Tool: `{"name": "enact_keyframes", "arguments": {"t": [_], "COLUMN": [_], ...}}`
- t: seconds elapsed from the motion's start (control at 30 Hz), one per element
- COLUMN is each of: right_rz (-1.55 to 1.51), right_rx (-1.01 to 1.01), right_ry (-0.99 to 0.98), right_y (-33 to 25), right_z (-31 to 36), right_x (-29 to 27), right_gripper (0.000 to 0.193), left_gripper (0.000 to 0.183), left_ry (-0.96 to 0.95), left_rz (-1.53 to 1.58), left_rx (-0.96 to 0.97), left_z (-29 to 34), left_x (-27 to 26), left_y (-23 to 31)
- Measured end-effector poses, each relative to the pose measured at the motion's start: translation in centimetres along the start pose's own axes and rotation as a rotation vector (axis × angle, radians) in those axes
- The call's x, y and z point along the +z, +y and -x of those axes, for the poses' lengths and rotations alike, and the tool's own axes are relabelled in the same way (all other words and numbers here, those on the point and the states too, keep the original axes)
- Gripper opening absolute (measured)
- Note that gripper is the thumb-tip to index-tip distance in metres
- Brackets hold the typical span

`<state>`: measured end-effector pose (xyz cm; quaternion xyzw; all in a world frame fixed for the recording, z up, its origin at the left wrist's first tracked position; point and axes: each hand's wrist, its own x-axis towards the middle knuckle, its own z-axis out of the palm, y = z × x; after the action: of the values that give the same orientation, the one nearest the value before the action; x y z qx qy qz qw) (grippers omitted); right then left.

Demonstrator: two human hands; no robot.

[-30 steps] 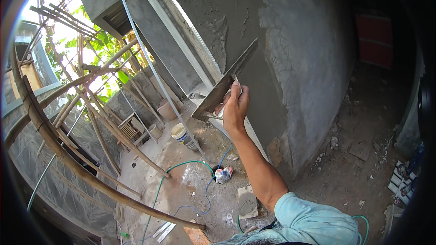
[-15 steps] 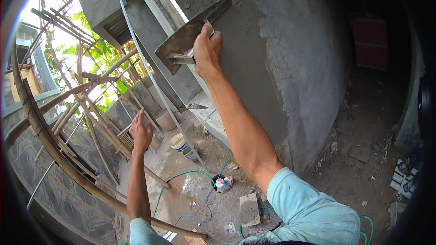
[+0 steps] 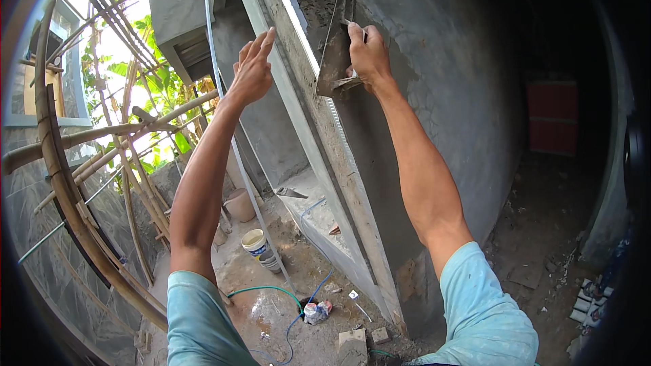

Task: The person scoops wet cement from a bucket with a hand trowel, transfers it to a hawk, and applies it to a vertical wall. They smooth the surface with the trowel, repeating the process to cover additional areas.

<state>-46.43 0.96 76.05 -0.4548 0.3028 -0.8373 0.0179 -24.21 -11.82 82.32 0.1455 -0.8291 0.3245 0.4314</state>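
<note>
My right hand [image 3: 371,61] is wrapped round the handle of a plastering trowel [image 3: 332,54] with a long, cement-smeared blade. The blade stands tilted near upright along the corner of the grey plastered wall [image 3: 373,142], by its pale edge strip [image 3: 337,122]. Whether the whole blade touches the plaster I cannot tell. My left hand [image 3: 252,71] is raised, empty, fingers stretched out, in front of the grey frame [image 3: 288,91] of the opening beside the wall. Darker, wet-looking plaster lies below and behind the trowel.
Bamboo scaffolding [image 3: 51,149] stands at the left. A thin pale pole [image 3: 237,149] slants down past a bucket [image 3: 256,244]. A small pointed trowel [image 3: 291,192] rests on the ledge. On the ground lie a green hose [image 3: 268,289], a blue cord [image 3: 291,339] and a crumpled bag [image 3: 317,312].
My left hand has risen from low at the left to beside the frame. My right hand has shifted right in view, and the trowel blade has turned from slanting to nearly upright. The view has turned left.
</note>
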Motion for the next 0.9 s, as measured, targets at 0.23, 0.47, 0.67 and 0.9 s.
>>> {"name": "enact_keyframes", "arguments": {"t": [0.23,0.47,0.67,0.9], "right_rz": [0.46,0.311,-0.037,-0.23], "right_rx": [-0.096,-0.068,-0.127,0.261], "right_ry": [0.115,-0.055,-0.025,0.093], "right_y": [-2.2,-2.4,1.6,2.4], "right_z": [-1.9,3.3,8.0,4.6], "right_x": [3.2,5.7,2.8,2.0], "right_gripper": [0.054,0.051,0.039,0.048], "left_gripper": [0.087,0.091,0.102,0.107], "left_ry": [-0.157,-0.078,-0.179,-0.217], "left_rz": [-0.004,-0.119,-0.156,-0.069], "left_rx": [-0.121,0.017,-0.01,-0.091], "left_z": [-4.9,-5.8,-6.0,-5.5], "left_x": [-0.1,-0.9,-0.9,-1.3], "left_y": [3.3,-0.4,0.8,0.9]}}
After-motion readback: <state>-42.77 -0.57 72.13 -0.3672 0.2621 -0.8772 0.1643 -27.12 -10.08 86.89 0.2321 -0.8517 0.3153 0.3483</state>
